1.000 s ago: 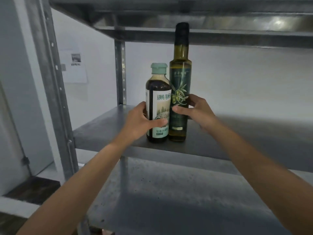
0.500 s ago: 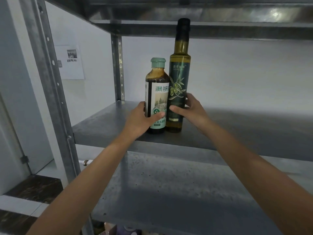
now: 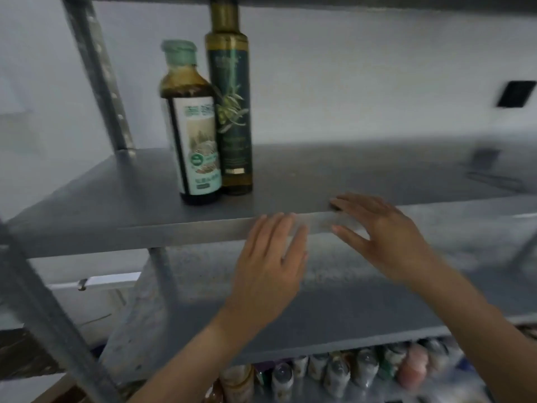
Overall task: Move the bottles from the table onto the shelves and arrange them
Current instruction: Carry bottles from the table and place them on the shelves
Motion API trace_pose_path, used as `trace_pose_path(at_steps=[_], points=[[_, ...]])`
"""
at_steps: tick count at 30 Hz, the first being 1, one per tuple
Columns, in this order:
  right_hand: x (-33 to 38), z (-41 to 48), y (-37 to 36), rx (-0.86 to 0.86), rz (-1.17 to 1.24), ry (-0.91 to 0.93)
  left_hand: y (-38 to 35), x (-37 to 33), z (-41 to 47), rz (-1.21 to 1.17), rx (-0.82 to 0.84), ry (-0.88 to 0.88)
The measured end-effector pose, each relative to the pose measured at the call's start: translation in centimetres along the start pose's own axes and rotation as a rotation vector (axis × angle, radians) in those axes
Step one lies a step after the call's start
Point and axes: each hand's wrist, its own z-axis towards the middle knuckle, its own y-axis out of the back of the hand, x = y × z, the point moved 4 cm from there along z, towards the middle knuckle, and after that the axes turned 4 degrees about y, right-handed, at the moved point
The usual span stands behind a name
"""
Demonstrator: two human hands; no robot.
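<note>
Two bottles stand side by side, touching, on the grey metal shelf (image 3: 122, 199). The shorter dark bottle (image 3: 193, 126) has a pale green cap and a white label. Right of it is the tall olive oil bottle (image 3: 231, 106) with a dark green label; its top is cut off by the frame. My left hand (image 3: 270, 263) hovers in front of the shelf's front edge, fingers straight, holding nothing. My right hand (image 3: 386, 237) is spread flat, its fingertips at the shelf edge, also holding nothing. Both hands are well clear of the bottles.
A lower shelf (image 3: 319, 321) runs beneath my arms. Below it, several bottles and jars (image 3: 348, 370) stand crowded together at the bottom of the view. Metal uprights (image 3: 98, 71) frame the left side. A dark socket plate (image 3: 515, 93) is on the white wall at right.
Both hands have let go of the two bottles and pulled back toward me to the shelf's front edge. The view has tilted down and turned blurry.
</note>
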Motion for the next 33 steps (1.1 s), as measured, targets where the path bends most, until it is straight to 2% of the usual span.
trace_pose_path(at_steps=[3, 5, 11, 14, 18, 24, 29, 33], points=[[-1.2, -5.5, 1.3, -0.002, -0.126, -0.038, -1.9, -4.2, -0.9, -0.139, 0.011, -0.14], [-1.9, -9.3, 1.7, 0.043, -0.165, -0.131, -3.5, -6.8, -1.7, -0.24, 0.116, -0.177], [-1.9, -21.3, 2.4, 0.164, -0.184, -0.574, -7.8, -14.5, -4.4, -0.45, 0.446, -0.293], [-0.2, -27.1, 3.4, 0.166, -0.227, -0.827, -9.0, -19.3, -6.7, -0.466, 0.693, -0.497], [3.8, -34.2, 5.3, 0.13, -0.298, -1.199, -8.2, -25.2, -9.0, -0.66, 0.74, -0.713], [13.1, -42.0, 8.3, 0.019, -0.477, -1.635, -3.2, -33.4, -12.6, -0.956, 0.692, -1.084], [21.9, -45.5, 10.2, -0.114, -0.666, -1.905, 3.1, -37.9, -16.3, -1.111, 0.621, -1.363], [28.4, -48.3, 11.6, -0.291, -0.778, -2.062, 8.5, -41.1, -19.1, -1.197, 0.57, -1.486]])
